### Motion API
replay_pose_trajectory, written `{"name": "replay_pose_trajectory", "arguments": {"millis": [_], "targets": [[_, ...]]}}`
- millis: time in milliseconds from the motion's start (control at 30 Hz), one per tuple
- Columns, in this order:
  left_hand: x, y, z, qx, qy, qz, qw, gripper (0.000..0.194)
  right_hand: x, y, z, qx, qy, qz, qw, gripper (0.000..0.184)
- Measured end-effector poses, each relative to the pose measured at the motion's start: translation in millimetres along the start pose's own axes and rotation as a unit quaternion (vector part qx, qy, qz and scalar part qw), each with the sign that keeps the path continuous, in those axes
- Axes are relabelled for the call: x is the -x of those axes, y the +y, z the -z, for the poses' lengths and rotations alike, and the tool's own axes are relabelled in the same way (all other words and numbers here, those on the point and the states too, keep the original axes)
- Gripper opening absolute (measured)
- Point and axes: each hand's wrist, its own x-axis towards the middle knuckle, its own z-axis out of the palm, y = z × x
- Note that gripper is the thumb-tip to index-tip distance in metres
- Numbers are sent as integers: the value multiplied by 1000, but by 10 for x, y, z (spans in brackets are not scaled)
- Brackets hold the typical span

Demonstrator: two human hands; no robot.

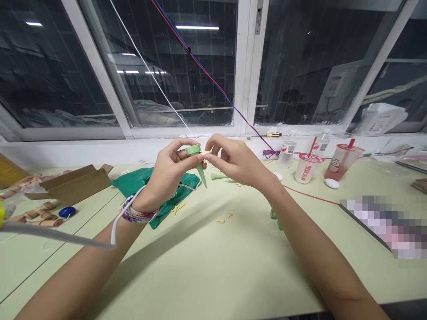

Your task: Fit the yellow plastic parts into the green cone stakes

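Note:
My left hand [170, 171] is closed on a green tapered plastic piece [196, 162], its wide head at the top and its point slanting down. My right hand [233, 160] pinches a small yellow plastic piece [206, 154] against the green one's side; whether it is fitted in cannot be seen. Below them on the table lie small yellow pieces [220, 221] and, nearer the green bag [133, 182], several more yellow pieces [178, 208]. Another green tapered piece [218, 176] rests behind my right hand. More green parts [274, 214] are partly hidden by my right forearm.
Drink cups [307, 168] and a clear bottle [286, 155] stand at the back right. Left of the bag are a cardboard box [75, 184], wooden pieces [43, 215] and a blue ball [67, 212]. A white cord [115, 222] hangs by my left wrist.

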Motion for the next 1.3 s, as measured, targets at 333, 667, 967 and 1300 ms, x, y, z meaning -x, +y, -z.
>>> {"name": "replay_pose_trajectory", "arguments": {"millis": [333, 667, 967, 1300], "targets": [[20, 40, -20, 41, -29, 35, 998, 37, 1, 21, -16, 5, 12, 32, 999, 28], [52, -64, -67, -25, 44, -55, 997, 47, -31, 41, -121, 65, 7, -23, 998, 37], [-35, 38, 29, 133, -76, 132, 979, 18, -37, -58, -82, 80, -9, 7, 997, 30], [165, -47, -71, -172, 124, -218, 953, 48, -104, 7, -229, -63, 1, -73, 995, 53]]}}
